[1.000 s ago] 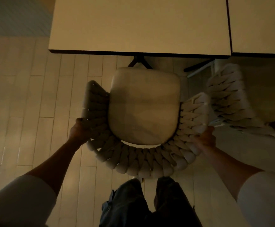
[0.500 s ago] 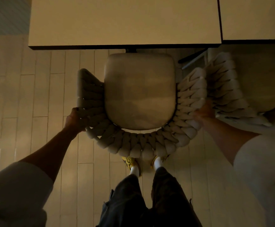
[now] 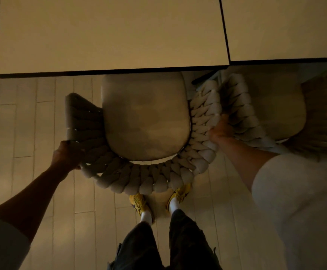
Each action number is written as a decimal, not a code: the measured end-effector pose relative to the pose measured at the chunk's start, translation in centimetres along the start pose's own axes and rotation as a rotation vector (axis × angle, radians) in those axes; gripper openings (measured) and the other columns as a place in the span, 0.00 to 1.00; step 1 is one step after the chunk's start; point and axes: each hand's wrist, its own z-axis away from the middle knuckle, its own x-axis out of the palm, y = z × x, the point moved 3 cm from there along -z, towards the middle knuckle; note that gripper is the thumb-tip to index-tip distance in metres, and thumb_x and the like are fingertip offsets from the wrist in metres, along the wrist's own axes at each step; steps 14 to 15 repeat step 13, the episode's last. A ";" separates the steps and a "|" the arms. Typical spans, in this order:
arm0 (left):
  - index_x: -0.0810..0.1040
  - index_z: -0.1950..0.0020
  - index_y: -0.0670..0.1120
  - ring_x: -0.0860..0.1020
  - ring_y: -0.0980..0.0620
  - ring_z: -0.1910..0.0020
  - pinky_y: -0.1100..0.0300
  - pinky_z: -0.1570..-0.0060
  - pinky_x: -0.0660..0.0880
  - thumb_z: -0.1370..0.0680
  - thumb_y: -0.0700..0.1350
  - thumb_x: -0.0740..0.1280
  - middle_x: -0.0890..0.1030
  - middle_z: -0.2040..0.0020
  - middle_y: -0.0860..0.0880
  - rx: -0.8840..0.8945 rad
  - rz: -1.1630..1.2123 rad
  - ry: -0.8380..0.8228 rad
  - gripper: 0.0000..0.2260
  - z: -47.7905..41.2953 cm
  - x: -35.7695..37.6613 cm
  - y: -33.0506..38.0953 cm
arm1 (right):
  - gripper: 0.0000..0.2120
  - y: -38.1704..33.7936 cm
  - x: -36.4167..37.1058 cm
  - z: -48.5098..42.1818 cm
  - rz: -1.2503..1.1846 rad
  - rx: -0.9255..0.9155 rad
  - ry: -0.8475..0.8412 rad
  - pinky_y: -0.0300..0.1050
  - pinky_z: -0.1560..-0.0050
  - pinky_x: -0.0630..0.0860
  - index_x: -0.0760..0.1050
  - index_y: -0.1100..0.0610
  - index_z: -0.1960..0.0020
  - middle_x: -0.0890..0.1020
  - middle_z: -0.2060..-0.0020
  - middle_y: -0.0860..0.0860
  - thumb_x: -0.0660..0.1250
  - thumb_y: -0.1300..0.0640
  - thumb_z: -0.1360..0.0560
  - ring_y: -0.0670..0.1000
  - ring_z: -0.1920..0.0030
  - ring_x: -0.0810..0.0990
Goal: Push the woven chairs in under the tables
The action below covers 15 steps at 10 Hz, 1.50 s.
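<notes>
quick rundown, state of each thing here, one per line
woven chair with beige seat cushion: front edge just under the table, mostly still out
second woven chair: partly under the right table
left hand: gripping the chair back
right hand: gripping the chair back
cream table: bare top

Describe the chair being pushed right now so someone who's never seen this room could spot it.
Find the near edge of the left table. The woven chair sits below it, its cushion's front edge tucked just under. Unlike the neighbouring chair on the right, its braided back is gripped by the left hand and right hand.
</notes>
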 end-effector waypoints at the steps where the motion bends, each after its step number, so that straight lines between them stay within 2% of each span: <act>1: 0.71 0.30 0.42 0.81 0.44 0.58 0.38 0.51 0.82 0.18 0.39 0.68 0.77 0.48 0.42 0.024 0.001 -0.003 0.17 0.0 0.4 0.8 | 0.34 0.0 -0.4 -0.7 -0.018 -0.013 0.001 0.58 0.35 0.74 0.56 0.54 0.19 0.72 0.27 0.62 0.69 0.58 0.20 0.66 0.30 0.74; 2: 0.70 0.29 0.44 0.81 0.44 0.57 0.37 0.50 0.82 0.19 0.40 0.69 0.76 0.44 0.42 0.035 0.003 -0.005 0.19 -0.5 0.7 1.4 | 0.32 -0.2 -0.9 -1.4 0.015 -0.033 0.001 0.58 0.37 0.75 0.55 0.56 0.20 0.72 0.27 0.63 0.67 0.58 0.19 0.67 0.30 0.74; 3: 0.71 0.33 0.45 0.82 0.40 0.53 0.37 0.49 0.82 0.19 0.41 0.69 0.77 0.45 0.41 0.027 -0.033 -0.003 0.15 -1.3 0.9 1.9 | 0.32 -0.2 -1.2 -1.6 0.033 -0.028 -0.008 0.59 0.36 0.74 0.54 0.56 0.19 0.70 0.27 0.64 0.67 0.58 0.18 0.68 0.30 0.73; 4: 0.70 0.33 0.44 0.83 0.41 0.55 0.42 0.55 0.84 0.19 0.45 0.70 0.79 0.50 0.43 -0.010 -0.098 -0.002 0.17 -2.1 1.1 2.1 | 0.33 -0.1 -1.3 -1.8 0.029 -0.033 -0.016 0.60 0.36 0.75 0.54 0.55 0.19 0.70 0.27 0.65 0.67 0.58 0.18 0.69 0.30 0.73; 5: 0.70 0.32 0.43 0.85 0.43 0.58 0.45 0.62 0.85 0.20 0.46 0.71 0.81 0.49 0.41 -0.042 -0.143 -0.013 0.19 -3.0 0.7 1.5 | 0.33 0.1 -1.2 -1.8 0.040 -0.043 -0.020 0.60 0.37 0.76 0.54 0.55 0.19 0.71 0.28 0.65 0.66 0.58 0.18 0.69 0.32 0.74; 6: 0.72 0.34 0.44 0.86 0.43 0.60 0.50 0.68 0.84 0.20 0.46 0.71 0.82 0.48 0.41 -0.056 -0.137 -0.014 0.17 -3.7 0.4 1.2 | 0.34 0.1 -1.1 -1.9 0.054 -0.055 -0.021 0.59 0.37 0.75 0.52 0.56 0.18 0.70 0.27 0.65 0.66 0.58 0.18 0.69 0.31 0.74; 7: 0.71 0.31 0.43 0.84 0.43 0.58 0.54 0.71 0.80 0.19 0.44 0.70 0.81 0.47 0.41 -0.041 -0.099 0.019 0.18 -3.2 0.8 1.4 | 0.39 -0.1 -1.2 -1.7 0.099 -0.045 -0.052 0.59 0.34 0.73 0.47 0.55 0.16 0.67 0.24 0.65 0.68 0.58 0.19 0.68 0.29 0.72; 8: 0.69 0.28 0.45 0.83 0.41 0.53 0.46 0.60 0.84 0.19 0.45 0.70 0.79 0.42 0.41 0.008 -0.084 0.069 0.21 -2.6 1.3 1.2 | 0.47 -0.4 -1.2 -1.2 0.141 -0.023 -0.064 0.59 0.31 0.71 0.40 0.54 0.16 0.62 0.21 0.62 0.71 0.56 0.20 0.65 0.25 0.68; 9: 0.69 0.28 0.47 0.81 0.39 0.45 0.38 0.48 0.82 0.19 0.46 0.68 0.78 0.37 0.41 0.074 -0.052 0.101 0.20 -1.7 1.2 0.6 | 0.56 -0.7 -0.7 0.0 0.160 -0.013 -0.072 0.61 0.28 0.68 0.33 0.54 0.16 0.54 0.18 0.61 0.75 0.52 0.23 0.65 0.22 0.63; 10: 0.67 0.26 0.48 0.79 0.37 0.39 0.38 0.44 0.80 0.18 0.50 0.67 0.77 0.33 0.40 0.139 -0.159 0.115 0.22 -0.8 0.3 0.7 | 0.56 -1.7 0.1 2.1 0.322 -0.063 -0.040 0.63 0.22 0.59 0.35 0.56 0.16 0.44 0.17 0.62 0.75 0.46 0.24 0.66 0.18 0.51; 11: 0.63 0.21 0.44 0.76 0.37 0.34 0.41 0.42 0.78 0.20 0.57 0.69 0.71 0.27 0.39 0.204 -0.457 0.073 0.32 0.3 -1.5 2.1 | 0.48 -3.5 1.1 4.9 0.502 -0.175 -0.099 0.64 0.22 0.57 0.44 0.57 0.15 0.42 0.17 0.62 0.69 0.42 0.22 0.66 0.18 0.48; 12: 0.63 0.20 0.46 0.70 0.37 0.28 0.39 0.37 0.75 0.20 0.66 0.64 0.64 0.20 0.42 0.308 -0.689 0.058 0.36 1.1 -4.5 3.8 | 0.46 -7.2 1.5 7.2 0.597 -0.370 -0.296 0.60 0.25 0.66 0.53 0.57 0.17 0.59 0.19 0.60 0.64 0.32 0.23 0.64 0.22 0.62; 13: 0.63 0.19 0.48 0.62 0.41 0.21 0.39 0.29 0.67 0.20 0.70 0.57 0.60 0.18 0.45 0.406 -0.767 0.131 0.37 2.3 -8.8 6.5 | 0.58 -13.3 0.5 9.4 0.623 -0.587 -0.353 0.54 0.29 0.72 0.61 0.54 0.19 0.69 0.23 0.58 0.53 0.14 0.34 0.61 0.26 0.71; 15: 0.63 0.19 0.48 0.62 0.41 0.21 0.39 0.29 0.67 0.20 0.70 0.57 0.60 0.18 0.45 0.406 -0.767 0.131 0.37 2.3 -8.8 6.5 | 0.58 -13.3 0.5 9.4 0.623 -0.587 -0.353 0.54 0.29 0.72 0.61 0.54 0.19 0.69 0.23 0.58 0.53 0.14 0.34 0.61 0.26 0.71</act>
